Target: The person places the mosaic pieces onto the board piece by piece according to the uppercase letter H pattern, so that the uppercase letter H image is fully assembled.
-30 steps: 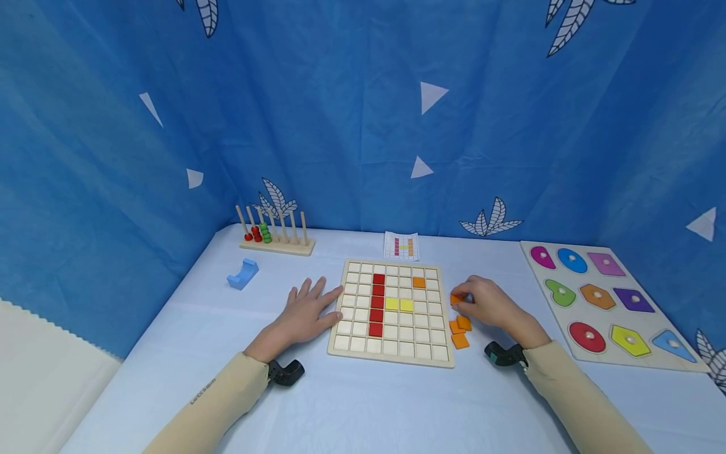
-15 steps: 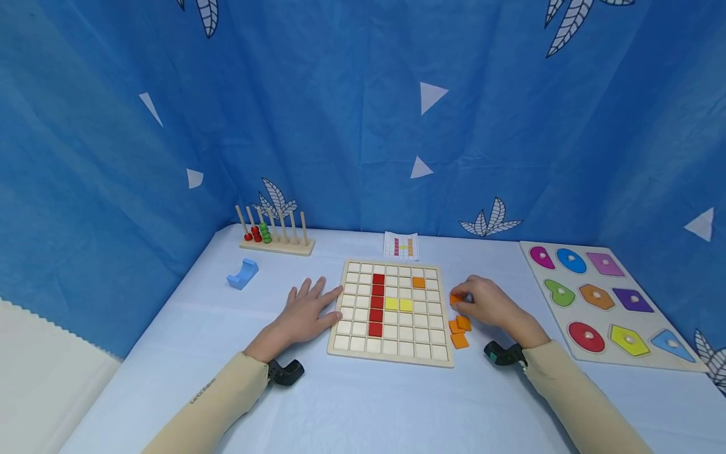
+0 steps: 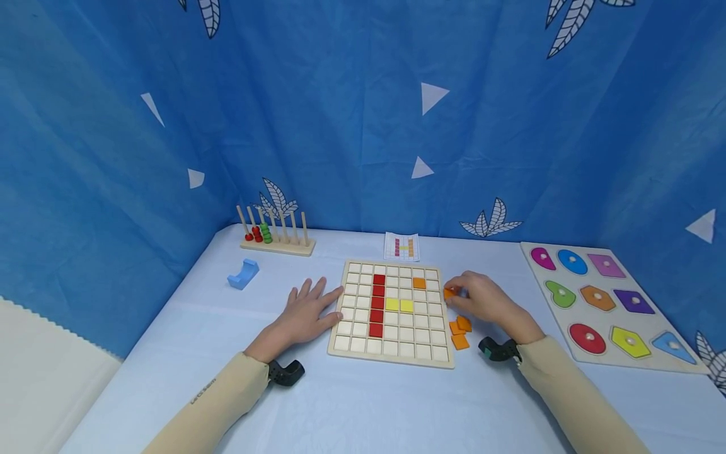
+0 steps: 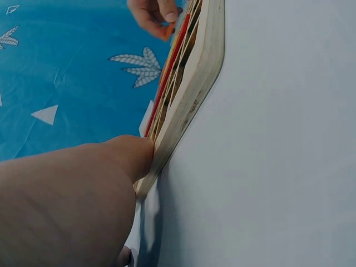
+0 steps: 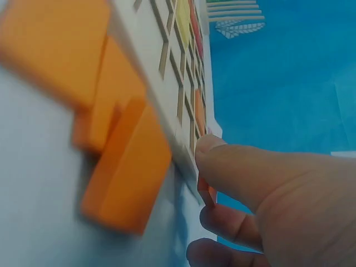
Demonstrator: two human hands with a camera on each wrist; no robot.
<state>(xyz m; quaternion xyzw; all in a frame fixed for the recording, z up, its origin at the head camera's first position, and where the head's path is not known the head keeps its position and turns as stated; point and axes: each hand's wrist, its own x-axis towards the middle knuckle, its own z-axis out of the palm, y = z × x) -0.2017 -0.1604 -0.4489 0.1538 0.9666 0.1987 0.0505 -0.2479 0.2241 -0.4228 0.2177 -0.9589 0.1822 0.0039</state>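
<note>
My right hand (image 3: 482,297) pinches an orange square tile (image 5: 204,192) between thumb and fingers, at the right edge of the wooden grid board (image 3: 391,360). In the right wrist view the thumb covers part of that tile. Flat on the table, my left hand (image 3: 303,314) has its fingers spread, with fingertips right at the board's left edge. On the board are a column of red tiles (image 3: 377,302), two yellow tiles (image 3: 399,305) and one orange tile (image 3: 419,283). Three loose orange tiles (image 3: 460,341) lie just right of the board, below my right hand.
Behind the board lies a small printed pattern card (image 3: 401,246). A peg stand with beads (image 3: 278,245) and a blue curved block (image 3: 242,274) are at the back left. A shape puzzle board (image 3: 612,306) occupies the right side. A blue curtain (image 3: 363,126) hangs behind.
The right hand, pinching the orange tile, has moved slightly left and away from me, up to the board's edge. The left hand has stayed in place.
</note>
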